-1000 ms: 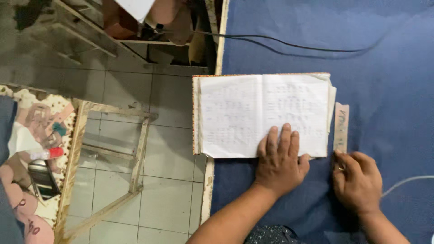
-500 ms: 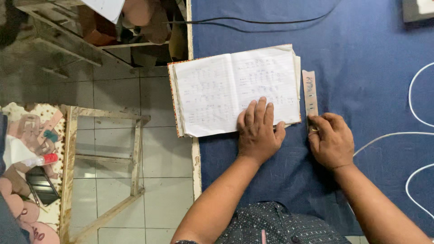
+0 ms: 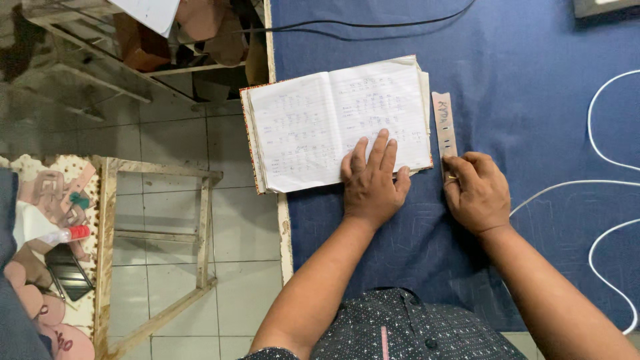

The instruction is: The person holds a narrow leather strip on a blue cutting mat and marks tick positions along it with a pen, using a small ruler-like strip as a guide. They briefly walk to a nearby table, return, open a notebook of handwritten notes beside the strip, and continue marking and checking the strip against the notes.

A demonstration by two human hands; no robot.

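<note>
Notebook (image 3: pixel 337 123) open, lying flat on the blue cloth of the table (image 3: pixel 533 80), near the table's left edge, pages handwritten, spine roughly upright in the view, a patterned cover edge showing along the left side. Left hand (image 3: pixel 371 183) pressed palm-down on the lower right page, fingers (image 3: pixel 380 148) spread and flat, gripping nothing, wrist resting on the cloth just below the book. Right hand (image 3: pixel 477 193) just beside it to the right, knuckles up, fingers curled down over the near end of a narrow wooden ruler (image 3: pixel 444 123), pinning or pinching that end; whether closed fully round it cannot be told from above. Ruler lying on the cloth just right of the notebook's right edge, nearly parallel to it, far end pointing away from the body, some marks on its face. White cord (image 3: pixel 600 193) looping over the cloth at the far right, well apart from both hands. Black cable (image 3: pixel 373 25) running across the top of the table beyond the notebook. Grey flat object (image 3: pixel 603 7) at the top right corner, cut off by the frame. Left of the table, tiled floor (image 3: pixel 173 140) with a bare wooden frame (image 3: pixel 153 247) standing on it, and a cluttered patterned surface (image 3: pixel 47 253) at the far left edge. Dark dotted shirt (image 3: pixel 400 330) at the bottom centre.
</note>
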